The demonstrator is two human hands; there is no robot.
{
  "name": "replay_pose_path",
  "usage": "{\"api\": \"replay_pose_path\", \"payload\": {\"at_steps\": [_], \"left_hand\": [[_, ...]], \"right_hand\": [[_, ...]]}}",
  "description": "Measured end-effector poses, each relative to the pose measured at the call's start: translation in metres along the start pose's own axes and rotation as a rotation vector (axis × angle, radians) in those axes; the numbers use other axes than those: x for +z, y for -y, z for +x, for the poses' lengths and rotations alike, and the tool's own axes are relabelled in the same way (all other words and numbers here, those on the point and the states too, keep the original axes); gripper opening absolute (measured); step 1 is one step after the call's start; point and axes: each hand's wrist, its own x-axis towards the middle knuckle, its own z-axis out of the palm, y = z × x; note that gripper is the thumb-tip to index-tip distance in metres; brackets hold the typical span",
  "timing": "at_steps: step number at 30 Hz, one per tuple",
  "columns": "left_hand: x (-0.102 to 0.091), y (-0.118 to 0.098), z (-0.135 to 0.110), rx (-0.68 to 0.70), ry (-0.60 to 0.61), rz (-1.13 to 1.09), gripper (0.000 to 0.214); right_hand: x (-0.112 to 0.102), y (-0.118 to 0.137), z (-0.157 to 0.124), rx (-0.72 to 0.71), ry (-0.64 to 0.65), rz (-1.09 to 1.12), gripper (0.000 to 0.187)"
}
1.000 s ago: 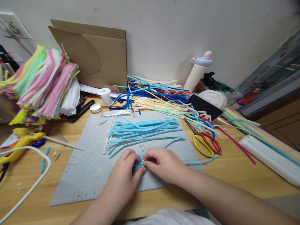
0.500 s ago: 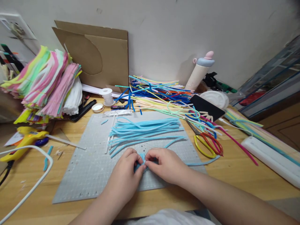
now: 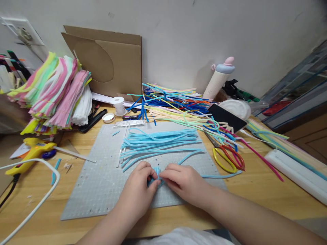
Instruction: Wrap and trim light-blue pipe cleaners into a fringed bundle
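My left hand [image 3: 139, 185] is closed around a small bunched piece of light-blue pipe cleaner [image 3: 157, 171] low over the grey cutting mat [image 3: 99, 180]. At the right side of that piece, my right hand [image 3: 186, 185] has thumb and fingers pinched together on the blue pipe cleaner. A blue strand [image 3: 219, 176] emerges beyond my right hand and runs to the right past the mat's edge. Most of the held piece is hidden by my fingers. Just beyond both hands lies a row of loose light-blue pipe cleaners [image 3: 160, 137].
Red-and-yellow-handled scissors [image 3: 224, 161] lie at the right of the mat. A yellow glue gun [image 3: 33, 149] and white cable [image 3: 48, 194] are on the left. Mixed pipe cleaners [image 3: 176, 102] are heaped behind, near a tilted bottle [image 3: 217, 80]. A white power strip [image 3: 293, 170] is far right.
My right fingers have shifted slightly right and straightened along the blue pipe cleaner. My left hand keeps its grip. The whole view has moved a little.
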Motion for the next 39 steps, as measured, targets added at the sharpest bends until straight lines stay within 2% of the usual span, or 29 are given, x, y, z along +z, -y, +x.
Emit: {"api": "replay_pose_path", "payload": {"at_steps": [7, 15, 26, 39], "left_hand": [[0.000, 0.002, 0.001, -0.021, -0.009, -0.026, 0.009], [0.000, 0.000, 0.001, -0.029, -0.009, -0.041, 0.009], [0.000, 0.001, -0.001, -0.016, -0.013, -0.041, 0.009], [0.000, 0.001, -0.002, 0.000, -0.009, -0.034, 0.008]], "right_hand": [[0.003, -0.003, 0.003, -0.025, -0.022, 0.045, 0.023], [0.001, -0.001, 0.008, 0.064, -0.032, 0.180, 0.022], [0.000, 0.000, 0.010, 0.121, -0.005, 0.209, 0.019], [0.004, 0.002, 0.014, 0.317, -0.028, 0.234, 0.011]]}}
